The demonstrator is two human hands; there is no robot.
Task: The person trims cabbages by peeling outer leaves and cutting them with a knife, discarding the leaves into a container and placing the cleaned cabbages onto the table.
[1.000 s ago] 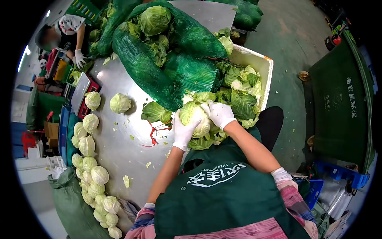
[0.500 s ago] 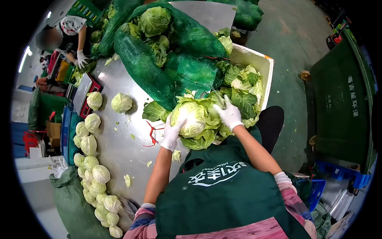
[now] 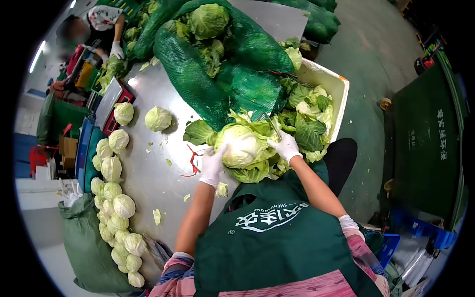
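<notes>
A pale cabbage [image 3: 240,147] with loose green outer leaves lies in front of me at the table's near edge. My left hand [image 3: 213,164], in a white glove, is curled against its left side and steadies it. On the other side, my gloved right hand [image 3: 285,147] is closed at the leaves, with a slim knife [image 3: 272,124] pointing up and away from its fingers. The handle is hidden in the glove. Broad outer leaves [image 3: 199,132] spread beside the head, and a red tie [image 3: 192,162] lies left of it.
Beyond the cabbage, a green mesh sack [image 3: 193,84] holds more heads. A white foam box [image 3: 341,106] with leaves stands at right. Trimmed cabbages [image 3: 124,206] line the table's left edge by a scale [image 3: 110,106]. A co-worker [image 3: 101,29] is at far left.
The view has shifted slightly, moving the sack and table right. My right hand's fingers, spread and blurred before, are now drawn together near the cabbage. My left hand stays at its side.
</notes>
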